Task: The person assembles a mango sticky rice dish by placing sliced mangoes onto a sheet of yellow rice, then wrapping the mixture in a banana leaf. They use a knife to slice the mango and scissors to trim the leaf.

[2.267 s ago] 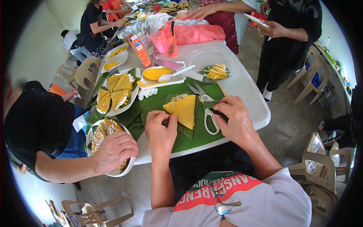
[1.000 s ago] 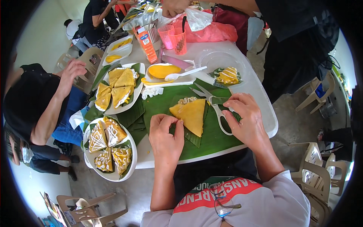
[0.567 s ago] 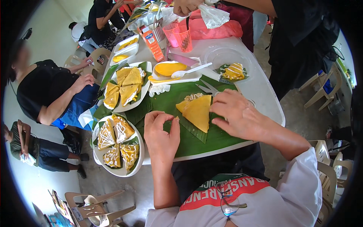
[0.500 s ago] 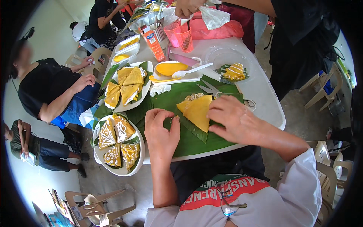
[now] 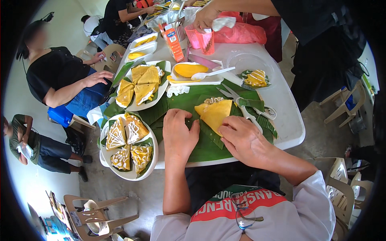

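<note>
A folded yellow crepe (image 5: 215, 112), white filling showing along its far edge, lies on a banana leaf (image 5: 201, 152) at the table's near end. My right hand (image 5: 247, 140) is at its lower right edge, bent fingers and thumb closed on it near the tip; the fingertips are partly hidden. To the crepe's left, my left hand (image 5: 179, 130) hovers over the leaf, fingers curled and thumb apart, with nothing visible in it. Scissors (image 5: 241, 104) with white handles lie just right of the crepe, beside cut leaf pieces (image 5: 252, 104).
Two white plates hold folded crepes: one drizzled white (image 5: 152, 170), one plain (image 5: 136, 107). Beyond the leaf are a foam tray (image 5: 213, 80) with mango and a spoon, a knife (image 5: 204, 61), a clear plate (image 5: 261, 64) and pink cups (image 5: 207, 43). Other people stand around.
My right hand has shifted down along the crepe's edge, uncovering the scissors. My left hand's fingertips have parted. The view has shifted slightly. A person's hand across the table has lowered toward the cups.
</note>
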Tool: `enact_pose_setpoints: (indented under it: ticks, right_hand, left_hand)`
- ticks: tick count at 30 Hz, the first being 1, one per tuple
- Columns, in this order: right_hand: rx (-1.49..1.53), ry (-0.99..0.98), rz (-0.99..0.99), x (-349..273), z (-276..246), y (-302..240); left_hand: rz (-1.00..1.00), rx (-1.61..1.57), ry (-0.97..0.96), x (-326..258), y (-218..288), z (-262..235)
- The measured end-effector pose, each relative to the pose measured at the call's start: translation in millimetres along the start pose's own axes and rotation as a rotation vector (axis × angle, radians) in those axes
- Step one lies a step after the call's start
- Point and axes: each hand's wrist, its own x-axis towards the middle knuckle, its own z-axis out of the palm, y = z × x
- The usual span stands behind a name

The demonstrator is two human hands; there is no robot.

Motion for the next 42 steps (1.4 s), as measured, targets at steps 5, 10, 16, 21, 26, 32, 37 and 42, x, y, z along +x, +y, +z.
enact_pose_setpoints:
  ticks: [5,10,16,21,26,32,37,42]
  right_hand:
    - [-0.017,-0.018,0.006,0,2,-3]
    - [-0.037,0.008,-0.008,0,4,-5]
    - [-0.036,0.014,-0.010,0,8,-5]
    - [-0.037,0.021,-0.019,-2,10,-8]
    - [-0.013,0.014,-0.001,-6,13,-11]
    - [0.036,-0.037,0.019,-7,15,-14]
    - [0.034,-0.025,-0.057,-10,23,-21]
    - [0.058,-0.028,-0.075,-12,23,-25]
  left_hand:
    - [0.010,0.037,0.019,1,2,2]
    - [0.000,0.076,-0.039,5,3,-4]
    - [-0.021,0.051,-0.090,8,3,-1]
    - [-0.056,0.023,-0.062,-2,9,-4]
    - [-0.051,0.030,-0.029,-10,9,-5]
    - [-0.045,0.065,0.008,-14,15,-11]
    - [-0.112,0.070,0.026,-31,20,-24]
    - [-0.207,0.036,-0.014,-41,24,-32]
